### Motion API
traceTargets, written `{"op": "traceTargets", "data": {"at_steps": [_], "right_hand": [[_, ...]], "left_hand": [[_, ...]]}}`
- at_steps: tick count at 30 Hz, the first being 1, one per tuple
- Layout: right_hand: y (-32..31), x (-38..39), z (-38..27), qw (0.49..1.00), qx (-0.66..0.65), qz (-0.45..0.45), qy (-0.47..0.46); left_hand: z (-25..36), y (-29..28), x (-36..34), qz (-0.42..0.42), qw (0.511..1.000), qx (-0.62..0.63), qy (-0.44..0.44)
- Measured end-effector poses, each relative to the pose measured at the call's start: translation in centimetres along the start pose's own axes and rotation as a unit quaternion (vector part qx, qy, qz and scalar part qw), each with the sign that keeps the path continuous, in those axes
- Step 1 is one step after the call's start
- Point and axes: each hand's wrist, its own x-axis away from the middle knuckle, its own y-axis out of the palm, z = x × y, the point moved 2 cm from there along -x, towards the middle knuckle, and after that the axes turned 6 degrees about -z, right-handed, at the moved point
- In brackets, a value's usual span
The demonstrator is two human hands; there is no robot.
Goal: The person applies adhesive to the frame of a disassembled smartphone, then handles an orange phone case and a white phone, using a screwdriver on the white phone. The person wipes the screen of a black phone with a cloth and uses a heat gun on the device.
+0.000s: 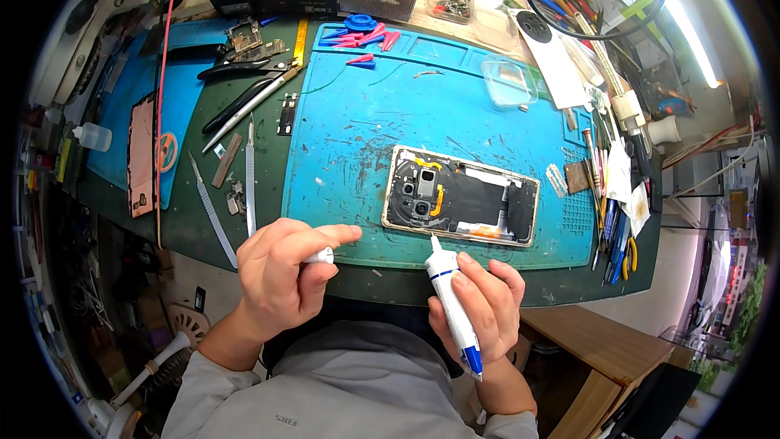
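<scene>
Smartphone (463, 195) opened, tube (455, 301) uncapped

Opening and uncapping look done; the back is not yet covered. On the blue work mat (349, 146), the smartphone lies back-up just beyond the right hand (489, 305), which grips the tube, and forward and right of the left hand (280, 264), which pinches a small white cap (322, 256).

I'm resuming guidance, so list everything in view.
Mats: two, blue, on green table
Opened phone: one, black, on right mat
Tube: one, white-blue, at phone's near edge
Caplike piece: one, white, left of tube
Cones: several, pink and blue, right mat
Panel: one, pink, left mat's edge
Slim tools: several, silver-white, between mats
Clear box: one, right mat
Bottle: one, white, far left
Other tools: uncountable, mixed colours, along edges
Left fingers: one hand, around piece
Right fingers: one hand, around tube
</scene>
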Motion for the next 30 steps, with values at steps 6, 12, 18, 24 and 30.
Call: {"op": "traceTargets", "data": {"at_steps": [6,12,18,24,30], "right_hand": [[-0.14,0.14,0.11,1.0,0.0,0.003,0.003],[-0.23,0.27,0.24,1.0,-0.004,0.006,0.005],[-0.29,0.29,0.33,1.0,-0.005,0.013,0.005],[-0.43,0.57,0.67,1.0,-0.006,0.016,0.008],[-0.57,0.67,0.78,1.0,-0.012,0.015,0.01]], "left_hand": [[0.0,-0.02,0.11,-0.003,1.0,-0.005,-0.004],[-0.05,0.06,0.11,-0.001,1.0,-0.007,0.001],[0.01,0.12,0.05,0.0,1.0,-0.01,-0.003],[0.3,0.11,0.0,-0.012,1.0,-0.008,-0.024],[0.28,0.15,0.03,-0.014,1.0,-0.015,-0.023]]}}
